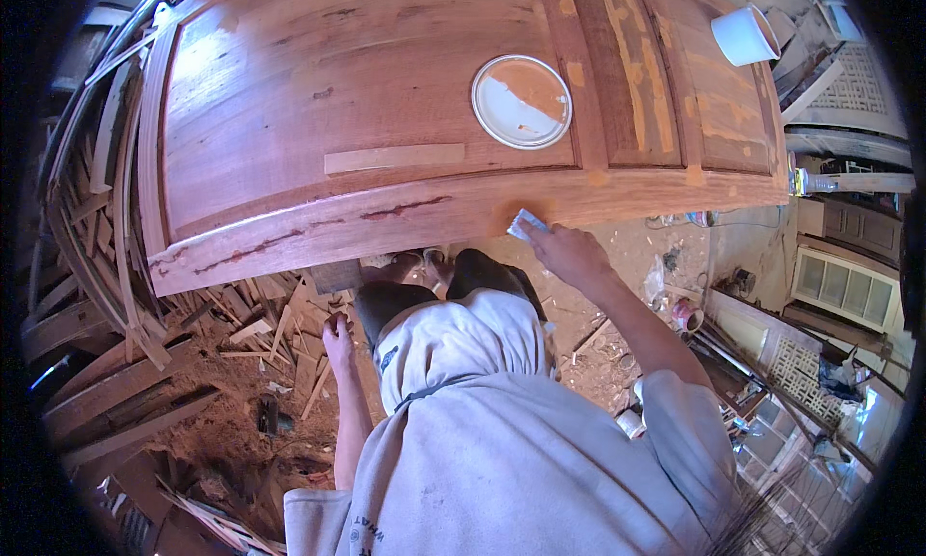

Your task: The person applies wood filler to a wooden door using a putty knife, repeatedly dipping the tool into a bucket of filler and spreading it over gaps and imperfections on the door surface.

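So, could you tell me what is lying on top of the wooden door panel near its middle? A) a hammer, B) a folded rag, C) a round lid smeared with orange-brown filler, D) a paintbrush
C: a round white lid with orange-brown filler spread over part of it rests flat on the wooden door panel, up and to the left of the right hand, which presses a small light scraper against the panel's front edge.

A woodworking shop. A large reddish wooden door panel (386, 122) lies flat across the far side, patched with filler. Offcuts and wood strips (260, 334) litter the sawdust floor on the left; finished louvred and lattice panels (844, 291) lean at right.
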A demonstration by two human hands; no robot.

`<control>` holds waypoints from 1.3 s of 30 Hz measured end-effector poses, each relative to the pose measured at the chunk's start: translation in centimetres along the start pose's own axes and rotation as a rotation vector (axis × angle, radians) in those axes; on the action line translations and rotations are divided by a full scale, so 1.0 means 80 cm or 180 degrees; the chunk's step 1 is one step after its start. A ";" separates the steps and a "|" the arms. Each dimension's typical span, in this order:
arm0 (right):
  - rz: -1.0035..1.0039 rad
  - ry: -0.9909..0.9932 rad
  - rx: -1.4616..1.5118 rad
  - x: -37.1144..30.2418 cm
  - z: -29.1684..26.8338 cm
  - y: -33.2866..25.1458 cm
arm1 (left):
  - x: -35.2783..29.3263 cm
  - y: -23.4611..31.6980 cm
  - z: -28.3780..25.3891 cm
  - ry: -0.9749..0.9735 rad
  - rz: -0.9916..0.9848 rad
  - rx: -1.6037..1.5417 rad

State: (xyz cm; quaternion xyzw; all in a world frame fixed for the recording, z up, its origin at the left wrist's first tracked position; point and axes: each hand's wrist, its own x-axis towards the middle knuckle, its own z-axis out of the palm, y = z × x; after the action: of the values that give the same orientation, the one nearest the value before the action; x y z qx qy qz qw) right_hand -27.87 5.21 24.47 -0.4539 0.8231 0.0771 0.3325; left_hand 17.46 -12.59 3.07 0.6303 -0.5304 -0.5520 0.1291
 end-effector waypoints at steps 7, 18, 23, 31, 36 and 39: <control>0.0329 0.0015 -0.0287 -0.026 -0.009 0.091 | -0.020 -0.014 0.000 0.0114 -0.0356 -0.0110; 0.0299 0.1166 0.1571 -0.037 0.097 0.003 | -0.016 0.006 -0.014 0.0103 -0.0091 0.0217; 0.0686 0.1797 0.1888 -0.045 0.118 -0.008 | -0.010 0.027 -0.017 0.0207 -0.0096 0.0036; 0.1005 0.1674 0.1507 -0.025 0.116 -0.006 | -0.011 0.031 -0.025 -0.0010 -0.0262 0.0336; 0.1146 0.1730 0.1399 -0.014 0.159 -0.001 | -0.018 0.050 -0.019 0.0033 -0.0126 0.0450; 0.1169 0.1839 0.1324 -0.019 0.178 -0.002 | -0.013 0.040 -0.025 0.0019 -0.0042 0.0433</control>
State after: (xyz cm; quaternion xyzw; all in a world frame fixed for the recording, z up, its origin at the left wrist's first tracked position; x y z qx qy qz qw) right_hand -20.40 12.29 14.55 -0.2252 0.9482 -0.1638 0.1529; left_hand 17.62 -13.91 6.78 0.6428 -0.5621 -0.5137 0.0838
